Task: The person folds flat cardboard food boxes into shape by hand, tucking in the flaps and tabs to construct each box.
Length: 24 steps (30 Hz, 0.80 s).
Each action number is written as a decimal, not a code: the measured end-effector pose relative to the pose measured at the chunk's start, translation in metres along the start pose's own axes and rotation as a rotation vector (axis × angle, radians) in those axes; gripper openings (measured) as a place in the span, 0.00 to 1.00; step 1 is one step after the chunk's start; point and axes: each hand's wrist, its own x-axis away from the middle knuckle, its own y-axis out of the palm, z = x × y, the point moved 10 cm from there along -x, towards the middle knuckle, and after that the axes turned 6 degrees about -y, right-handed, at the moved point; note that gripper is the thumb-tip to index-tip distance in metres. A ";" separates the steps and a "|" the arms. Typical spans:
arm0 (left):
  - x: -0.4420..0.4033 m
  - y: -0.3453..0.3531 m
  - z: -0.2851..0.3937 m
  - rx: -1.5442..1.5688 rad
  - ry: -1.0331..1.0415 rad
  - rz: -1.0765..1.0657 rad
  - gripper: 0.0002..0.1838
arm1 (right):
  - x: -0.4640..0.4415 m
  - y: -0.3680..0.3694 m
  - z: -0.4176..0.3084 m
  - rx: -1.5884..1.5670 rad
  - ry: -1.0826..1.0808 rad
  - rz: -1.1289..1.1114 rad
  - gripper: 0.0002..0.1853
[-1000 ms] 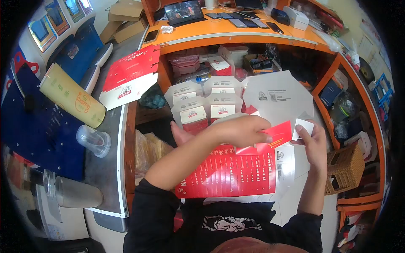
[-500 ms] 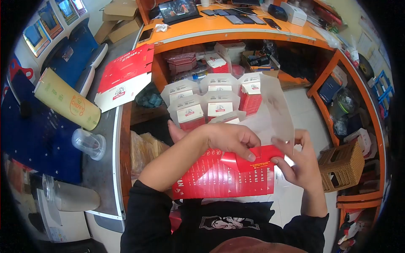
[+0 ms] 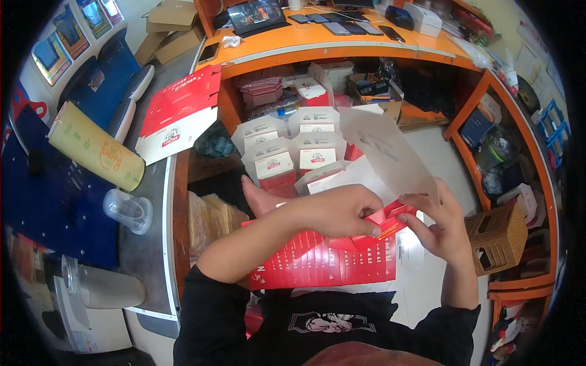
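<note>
A partly folded red cardboard box point(image 3: 397, 149), its pale inner side facing up and toward me, stands between my hands. My left hand point(image 3: 351, 210) grips its red end flaps with bent fingers and thumb. At the right edge, my right hand point(image 3: 444, 229) pinches the same red end, thumb in front and fingers behind. The flaps are bent inward. Beneath my hands lies a fanned stack of flat red box blanks point(image 3: 305, 259) with white print. Just beyond, folded red-and-white boxes point(image 3: 274, 163) stand in rows, partly hidden by the held box.
A bare foot point(image 3: 259, 196) is beside the boxes. On the grey bench at left lie a red-and-white blank point(image 3: 177, 116), a yellow cup sleeve point(image 3: 97, 146) and clear plastic cups point(image 3: 128, 210). A woven basket point(image 3: 497, 238) stands right; an orange desk point(image 3: 329, 46) holds phones and a tablet.
The red end flaps have been bent up and inward. The box's pale panel has tilted up and leftward, covering some standing boxes. My left hand moved slightly right and down.
</note>
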 end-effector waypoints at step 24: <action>0.017 -0.064 0.038 0.621 0.443 0.690 0.10 | -0.014 0.013 -0.029 0.217 0.071 0.219 0.34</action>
